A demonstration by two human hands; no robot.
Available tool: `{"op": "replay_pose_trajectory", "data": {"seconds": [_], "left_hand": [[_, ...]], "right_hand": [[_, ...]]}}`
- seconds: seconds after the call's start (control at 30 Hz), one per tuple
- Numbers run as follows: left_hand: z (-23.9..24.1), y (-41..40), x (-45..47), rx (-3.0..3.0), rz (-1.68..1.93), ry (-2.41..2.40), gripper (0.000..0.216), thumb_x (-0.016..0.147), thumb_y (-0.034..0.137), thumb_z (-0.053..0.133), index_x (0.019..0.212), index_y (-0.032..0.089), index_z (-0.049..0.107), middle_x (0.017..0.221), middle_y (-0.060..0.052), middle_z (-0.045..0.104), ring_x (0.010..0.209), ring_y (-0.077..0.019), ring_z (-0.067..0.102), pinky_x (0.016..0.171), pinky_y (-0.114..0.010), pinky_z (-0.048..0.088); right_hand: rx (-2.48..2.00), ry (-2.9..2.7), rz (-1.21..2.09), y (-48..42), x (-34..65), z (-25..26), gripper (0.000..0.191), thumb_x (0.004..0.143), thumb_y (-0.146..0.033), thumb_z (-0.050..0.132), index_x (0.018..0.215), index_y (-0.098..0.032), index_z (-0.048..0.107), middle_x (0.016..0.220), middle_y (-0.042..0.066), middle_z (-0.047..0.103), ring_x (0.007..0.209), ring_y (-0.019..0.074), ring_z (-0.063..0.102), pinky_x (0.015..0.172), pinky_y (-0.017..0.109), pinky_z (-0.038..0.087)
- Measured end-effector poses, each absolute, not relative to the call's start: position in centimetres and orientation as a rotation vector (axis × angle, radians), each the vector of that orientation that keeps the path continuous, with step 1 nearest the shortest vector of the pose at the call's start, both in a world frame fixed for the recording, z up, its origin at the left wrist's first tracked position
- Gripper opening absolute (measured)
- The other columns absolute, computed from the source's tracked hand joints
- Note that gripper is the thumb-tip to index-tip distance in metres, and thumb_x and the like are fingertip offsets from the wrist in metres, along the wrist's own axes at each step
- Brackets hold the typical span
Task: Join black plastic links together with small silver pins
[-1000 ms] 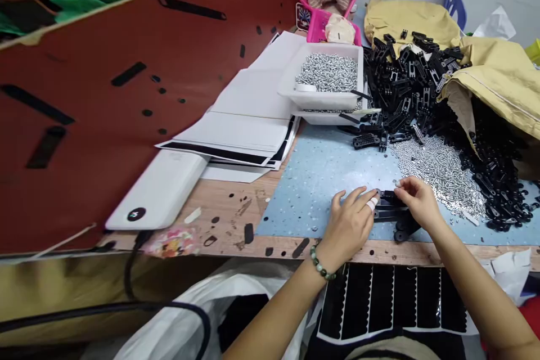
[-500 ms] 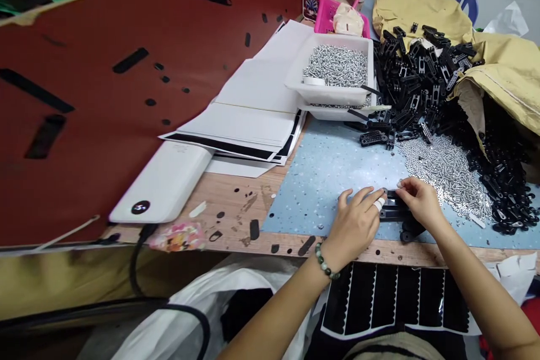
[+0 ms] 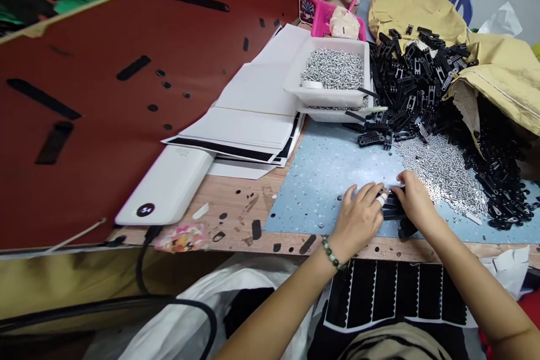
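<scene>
My left hand (image 3: pixel 358 214), with a ring and a beaded bracelet, lies on the blue mat with its fingers stretched out. Its fingertips touch the left ends of several long black plastic parts (image 3: pixel 392 211) lying side by side. Over the right side of these parts, my right hand (image 3: pixel 415 199) has its thumb and fingers pinched together. Whatever sits in that pinch is hidden. Beneath the right palm a rounded black piece (image 3: pixel 407 229) shows partly. Loose silver screws and small rings (image 3: pixel 442 174) are heaped just beyond my right hand.
Black plastic parts (image 3: pixel 405 90) are piled behind the screws, beside yellow sacks (image 3: pixel 502 79). A white tray (image 3: pixel 291 87) holds more screws. Left of it lie white sheets (image 3: pixel 253 124) and a white power bank (image 3: pixel 169 185). A red-brown board (image 3: pixel 105 107) rises at left. Black strip sheets (image 3: pixel 383 295) rest on my lap.
My right hand's fingertips have shifted slightly left and closer to my left fingers, over the black parts. The small pale bit seen at its fingertips is now out of sight. The view has shifted slightly.
</scene>
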State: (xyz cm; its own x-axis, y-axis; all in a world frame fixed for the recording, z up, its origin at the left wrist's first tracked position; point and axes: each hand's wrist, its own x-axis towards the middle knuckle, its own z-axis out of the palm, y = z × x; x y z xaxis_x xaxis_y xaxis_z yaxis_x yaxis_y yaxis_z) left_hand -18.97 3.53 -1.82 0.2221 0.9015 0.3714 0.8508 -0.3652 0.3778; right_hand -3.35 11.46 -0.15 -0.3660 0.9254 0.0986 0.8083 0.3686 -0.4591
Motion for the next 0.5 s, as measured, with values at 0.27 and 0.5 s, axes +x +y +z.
{"op": "replay_pose_trajectory", "data": {"seconds": [0.27,0.5], "left_hand": [[-1.9,3.6,-18.5,2.203,0.942,1.56,0.038,0.089,0.025,0.045,0.123,0.008,0.049,0.126,-0.012,0.049,0.12,-0.0226,0.043,0.103,-0.039,0.038],[-2.1,2.9,-16.0,2.13,0.701,1.628,0.098,0.058,0.057,0.077,0.133,0.009,0.036,0.135,-0.017,0.037,0.126,-0.0321,0.034,0.111,-0.052,0.023]], "right_hand": [[-1.393,-2.034,0.482,8.5,2.9,-1.5,0.039,0.091,-0.038,0.051,0.12,-0.014,0.044,0.104,0.011,0.054,0.094,0.0209,0.052,0.084,0.037,0.044],[-1.361,-1.951,0.479,5.7,2.0,-3.2,0.034,0.09,-0.03,0.053,0.118,-0.013,0.044,0.103,0.011,0.049,0.094,0.0193,0.049,0.076,0.032,0.048]]}}
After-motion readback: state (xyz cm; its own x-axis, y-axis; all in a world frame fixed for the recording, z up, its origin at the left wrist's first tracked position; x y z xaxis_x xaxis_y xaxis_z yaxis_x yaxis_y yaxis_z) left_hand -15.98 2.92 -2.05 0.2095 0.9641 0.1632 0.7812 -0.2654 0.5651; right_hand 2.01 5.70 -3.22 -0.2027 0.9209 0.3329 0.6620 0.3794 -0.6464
